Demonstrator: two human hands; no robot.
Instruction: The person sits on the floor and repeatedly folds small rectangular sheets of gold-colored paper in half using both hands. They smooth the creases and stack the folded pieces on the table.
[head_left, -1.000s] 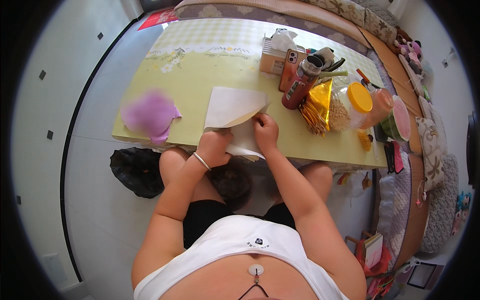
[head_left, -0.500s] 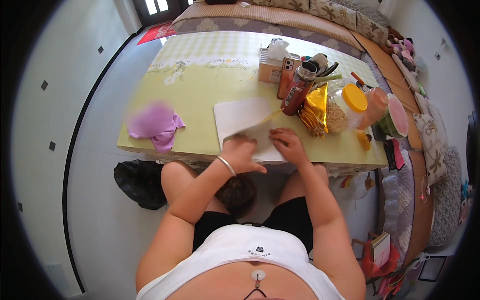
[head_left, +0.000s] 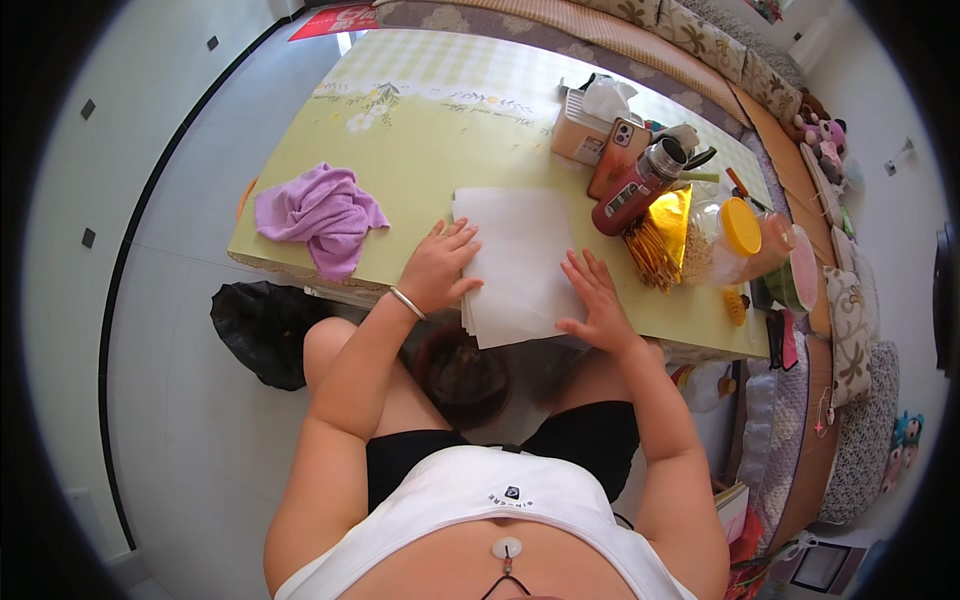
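Observation:
A stack of white paper sheets (head_left: 522, 265) lies on the table in front of me, its near end reaching past the table's front edge. My left hand (head_left: 440, 265) rests at the stack's left side, fingers spread and fingertips on the paper's edge. On the opposite side my right hand (head_left: 600, 302) lies flat along the right edge, its fingers stretched out. Neither hand grips anything. A bracelet circles my left wrist.
A crumpled purple cloth (head_left: 322, 215) lies at the left. To the right stand a red thermos (head_left: 632, 190), a phone (head_left: 620, 155), a tissue box (head_left: 580, 130), gold foil packaging (head_left: 668, 225) and a yellow-lidded jar (head_left: 738, 228). A dark round container (head_left: 462, 375) stands between my knees.
The lifted, bent top sheet now lies flat on the stack. My hands have moved apart to the stack's two sides, the left from over the paper to its left edge.

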